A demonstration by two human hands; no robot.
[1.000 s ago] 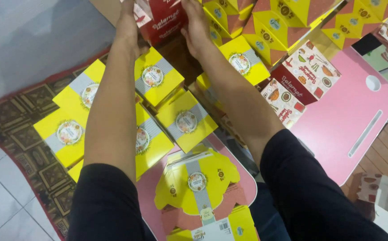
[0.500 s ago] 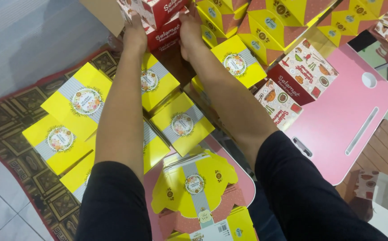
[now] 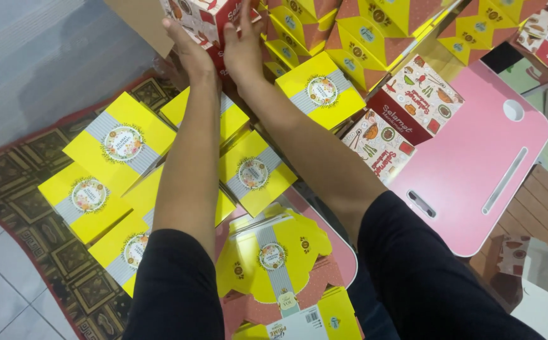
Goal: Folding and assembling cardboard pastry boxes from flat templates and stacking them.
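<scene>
Patterned rug (yellow boxes atop)

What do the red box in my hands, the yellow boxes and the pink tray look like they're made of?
Red box: printed paperboard, judging by its crisp folded edges.
Yellow boxes: probably thin printed cardboard; one lies as a flat die-cut blank.
Pink tray: likely plastic, smooth and matte, with moulded slots and rounded corners.

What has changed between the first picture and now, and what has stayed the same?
Both hands, left hand and right hand, have pushed the red box farther from the person, toward the top edge. They grip it throughout. The yellow boxes, the pink tray and the flat cut-outs stayed put.
</scene>
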